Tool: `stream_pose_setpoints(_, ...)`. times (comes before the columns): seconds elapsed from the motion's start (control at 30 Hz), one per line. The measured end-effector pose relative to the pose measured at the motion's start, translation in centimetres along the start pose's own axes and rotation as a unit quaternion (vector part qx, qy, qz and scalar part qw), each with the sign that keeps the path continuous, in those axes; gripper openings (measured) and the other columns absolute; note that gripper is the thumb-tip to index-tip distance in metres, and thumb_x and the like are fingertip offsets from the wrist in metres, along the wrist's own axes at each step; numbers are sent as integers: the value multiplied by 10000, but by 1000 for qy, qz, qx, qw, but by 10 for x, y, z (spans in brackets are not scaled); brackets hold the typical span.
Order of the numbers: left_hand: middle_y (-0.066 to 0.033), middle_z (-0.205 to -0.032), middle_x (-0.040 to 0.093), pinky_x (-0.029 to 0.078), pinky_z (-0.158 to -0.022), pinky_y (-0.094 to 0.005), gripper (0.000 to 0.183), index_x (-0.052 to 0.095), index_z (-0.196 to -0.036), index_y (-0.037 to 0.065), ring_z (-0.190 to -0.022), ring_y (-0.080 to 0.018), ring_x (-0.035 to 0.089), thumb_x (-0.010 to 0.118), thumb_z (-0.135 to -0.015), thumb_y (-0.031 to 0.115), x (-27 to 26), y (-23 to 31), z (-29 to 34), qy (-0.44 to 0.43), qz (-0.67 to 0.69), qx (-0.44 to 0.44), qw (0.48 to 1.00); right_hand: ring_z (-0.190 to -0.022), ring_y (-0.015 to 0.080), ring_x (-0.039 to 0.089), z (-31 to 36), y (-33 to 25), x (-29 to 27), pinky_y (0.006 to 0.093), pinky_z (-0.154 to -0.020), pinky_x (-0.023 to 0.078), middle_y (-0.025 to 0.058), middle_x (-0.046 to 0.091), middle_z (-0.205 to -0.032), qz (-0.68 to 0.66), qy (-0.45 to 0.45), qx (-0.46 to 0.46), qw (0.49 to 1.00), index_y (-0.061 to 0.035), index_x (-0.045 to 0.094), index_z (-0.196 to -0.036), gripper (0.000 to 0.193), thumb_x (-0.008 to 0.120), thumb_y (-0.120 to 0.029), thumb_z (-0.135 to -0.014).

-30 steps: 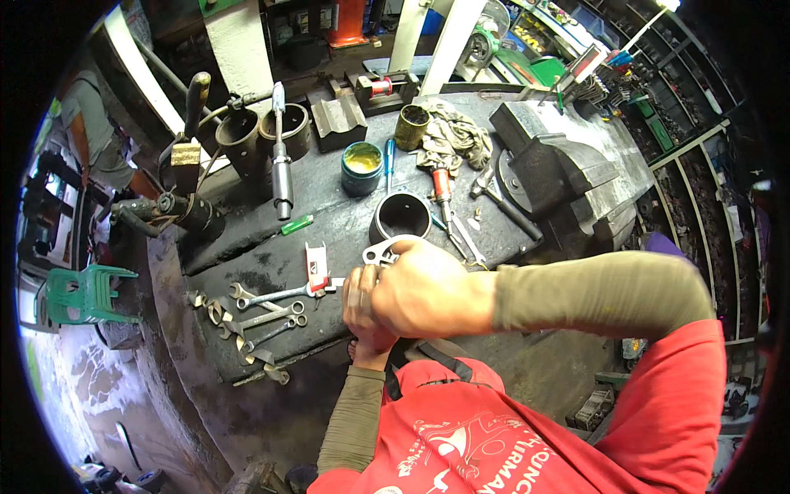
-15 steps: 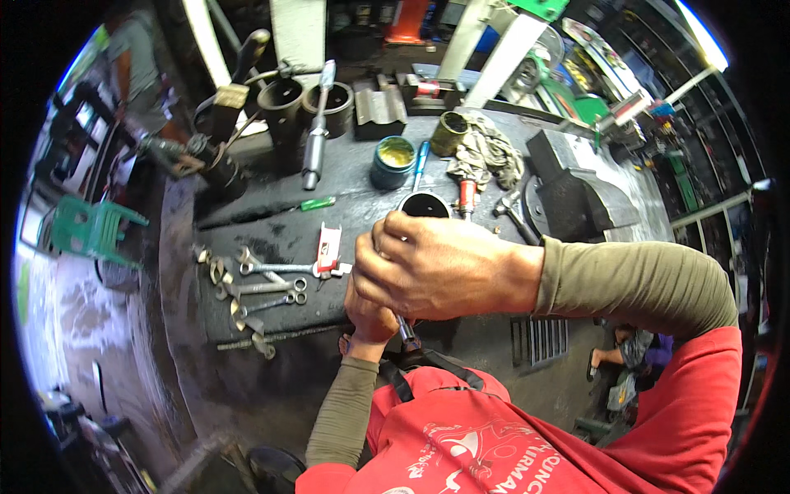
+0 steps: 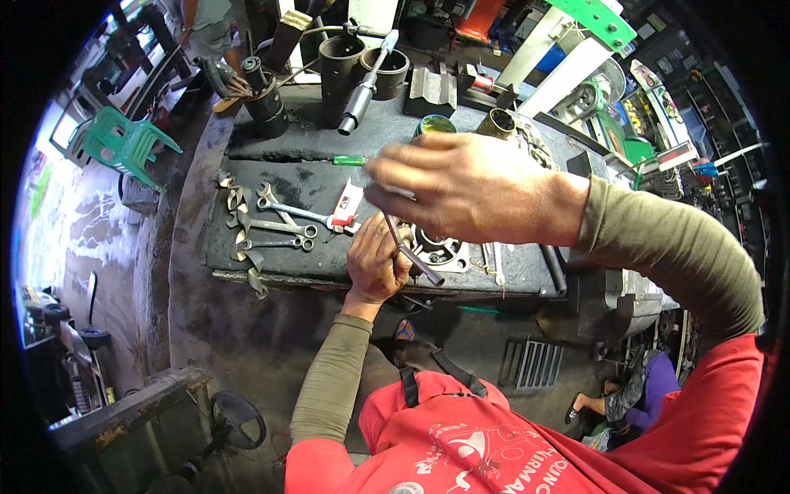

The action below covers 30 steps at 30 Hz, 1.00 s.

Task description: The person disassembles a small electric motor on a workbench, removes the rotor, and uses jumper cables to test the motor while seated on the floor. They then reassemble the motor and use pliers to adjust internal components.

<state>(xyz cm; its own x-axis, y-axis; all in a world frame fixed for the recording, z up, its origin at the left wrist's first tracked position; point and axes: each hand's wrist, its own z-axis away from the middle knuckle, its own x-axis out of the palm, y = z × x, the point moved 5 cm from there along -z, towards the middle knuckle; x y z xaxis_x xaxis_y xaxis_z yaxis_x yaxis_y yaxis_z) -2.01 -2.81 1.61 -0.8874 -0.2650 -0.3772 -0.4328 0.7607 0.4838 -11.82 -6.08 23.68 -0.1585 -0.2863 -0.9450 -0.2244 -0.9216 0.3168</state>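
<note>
two hands at the heart of it: the left hand (image 3: pixel 376 263) curls its fingers at centre, beside a steel bar (image 3: pixel 423 265), and what they clamp stays out of sight; the right hand (image 3: pixel 473 177) arches above, blurred, and whether it grips the bar's upper end can't be told. just right of the left thumb, over the near edge of the bench (image 3: pixel 304 267), is a flanged metal part (image 3: pixel 453 265). looks like mid-job: part and bar are together at the hands, nothing reads as finished, how much is left doesn't show. right elbow out wide at the frame's right, left forearm rising from below! further left, spanners (image 3: pixel 276 226) by a red-and-white box (image 3: pixel 346 206); upper left, a green chair (image 3: pixel 140 140).
</note>
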Motion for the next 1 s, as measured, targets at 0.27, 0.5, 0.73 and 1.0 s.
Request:
stream_pose_setpoints(0.27, -242, -1178, 673, 550, -1003, -566, 408, 636, -1215, -3, -1118, -482, 670, 662, -958, 313, -1, 0, -1, 11, 8, -27, 1000, -785, 351, 757, -25, -12, 43, 501, -720, 592, 167, 749, -844, -394, -145, 298, 857, -98, 767, -877, 246, 683, -328, -904)
stream_pose_setpoints(0.5, -239, -1162, 676, 526, -1025, -561, 205, 672, -1007, 5, -1179, -459, 652, 643, -886, 168, 0, 2, -8, -10, 30, -39, 999, -1227, 277, 686, -15, -10, -20, 416, -1055, 528, 140, 729, -1205, 40, 29, 31, 998, -76, 735, -1185, 423, 778, -342, -859)
stream_pose_setpoints(0.73, -190, -1226, 679, 536, -1014, -532, 262, 635, -1080, 38, -1170, -423, 666, 693, -889, 208, -6, 8, -11, 36, -6, -11, 999, -688, 255, 742, -19, -13, 40, 465, -715, 596, 163, 679, -657, -333, -244, 402, 817, -40, 696, -706, 464, 594, -348, -1039)
stream_pose_setpoints(1.0, -224, -1258, 674, 525, -1041, -540, 250, 625, -1055, 43, -1197, -424, 656, 681, -863, 192, -5, 7, -13, 35, 6, 0, 999, -1120, 236, 678, -21, -11, -14, 403, -988, 521, 68, 701, -1112, -19, -53, 50, 997, -91, 712, -1025, 377, 796, -409, -840)
